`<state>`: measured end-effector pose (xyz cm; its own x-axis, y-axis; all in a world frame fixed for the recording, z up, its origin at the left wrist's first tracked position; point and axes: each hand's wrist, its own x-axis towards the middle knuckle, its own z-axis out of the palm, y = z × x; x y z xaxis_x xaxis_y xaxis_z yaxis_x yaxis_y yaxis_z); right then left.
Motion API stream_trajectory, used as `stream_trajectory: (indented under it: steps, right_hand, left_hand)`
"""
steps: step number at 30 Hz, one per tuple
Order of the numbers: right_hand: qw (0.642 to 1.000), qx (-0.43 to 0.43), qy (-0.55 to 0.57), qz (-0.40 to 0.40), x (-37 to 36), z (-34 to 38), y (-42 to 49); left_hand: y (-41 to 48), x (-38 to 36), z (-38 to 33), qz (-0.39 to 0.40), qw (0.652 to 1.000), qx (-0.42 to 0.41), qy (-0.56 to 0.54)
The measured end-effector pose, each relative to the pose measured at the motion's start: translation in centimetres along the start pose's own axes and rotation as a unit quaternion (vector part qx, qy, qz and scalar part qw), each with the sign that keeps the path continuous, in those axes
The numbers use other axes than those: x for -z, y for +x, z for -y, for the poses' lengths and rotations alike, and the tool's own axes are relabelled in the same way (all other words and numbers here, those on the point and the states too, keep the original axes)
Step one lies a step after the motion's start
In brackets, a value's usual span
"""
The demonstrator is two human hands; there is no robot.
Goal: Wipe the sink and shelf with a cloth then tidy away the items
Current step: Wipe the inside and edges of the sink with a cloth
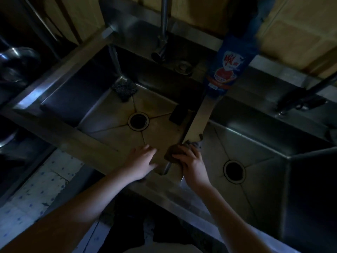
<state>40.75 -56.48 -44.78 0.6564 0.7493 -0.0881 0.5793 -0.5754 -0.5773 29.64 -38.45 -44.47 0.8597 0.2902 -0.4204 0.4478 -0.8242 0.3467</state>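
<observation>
Brown cloth (171,152): lower centre, bunched under right fingers, on sink divider (200,117).
Right hand (192,166): gripping cloth.
Left hand (143,161): fingers spread, just left of cloth.

glossy steel sink (198,114), matt cloth (172,152), rough scourer (124,88)

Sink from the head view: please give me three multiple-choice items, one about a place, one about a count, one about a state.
1. Where does the blue bottle stand? A) on the middle strip B) in a basin C) on the floor
2. How many drain holes show? A) one B) two C) three
3. What is the right hand doing? A) hanging idle B) gripping the cloth C) turning the tap

1 A: its base rests on the strip's far end.
2 B: one on each side of the strip.
3 B: its fingers curl over the cloth.
</observation>
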Motion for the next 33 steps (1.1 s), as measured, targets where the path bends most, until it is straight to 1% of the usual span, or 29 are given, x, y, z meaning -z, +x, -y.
stream_trajectory:
  steps: [7,10,13,18,24,26,30,33]
  right_hand:
    - [0.999,-0.043,-0.002,0.032,-1.5,3.4,-4.5]
    - [0.998,-0.069,0.002,0.012,-2.0,4.9,-5.7]
    - [0.994,-0.106,-0.012,-0.005,-2.7,6.3,-6.2]
    - [0.985,-0.156,-0.036,-0.067,-4.0,8.9,-6.5]
    - [0.983,-0.160,-0.035,-0.081,-6.3,12.7,-5.5]
    - [0.983,-0.167,-0.034,-0.066,-7.1,13.9,-4.4]
    - [0.985,-0.161,-0.047,-0.034,-9.1,16.5,-1.9]
    - [0.987,-0.150,-0.045,-0.029,-10.6,18.8,0.0]
  left_hand:
    - [-2.2,1.5,3.9,0.001,0.999,-0.039,0.016]
    - [-3.0,2.2,5.2,0.006,0.999,-0.047,0.003]
    - [-3.5,3.0,6.5,-0.008,0.999,-0.047,-0.004]
    - [-4.4,4.2,9.4,-0.028,0.999,-0.039,-0.009]
    - [-5.1,5.8,13.4,-0.055,0.998,-0.032,-0.017]
    - [-5.3,6.3,14.8,-0.057,0.998,-0.031,-0.025]
    - [-5.4,7.6,17.6,-0.076,0.997,-0.026,0.010]
    - [-5.6,8.4,19.5,-0.072,0.997,-0.018,-0.005]
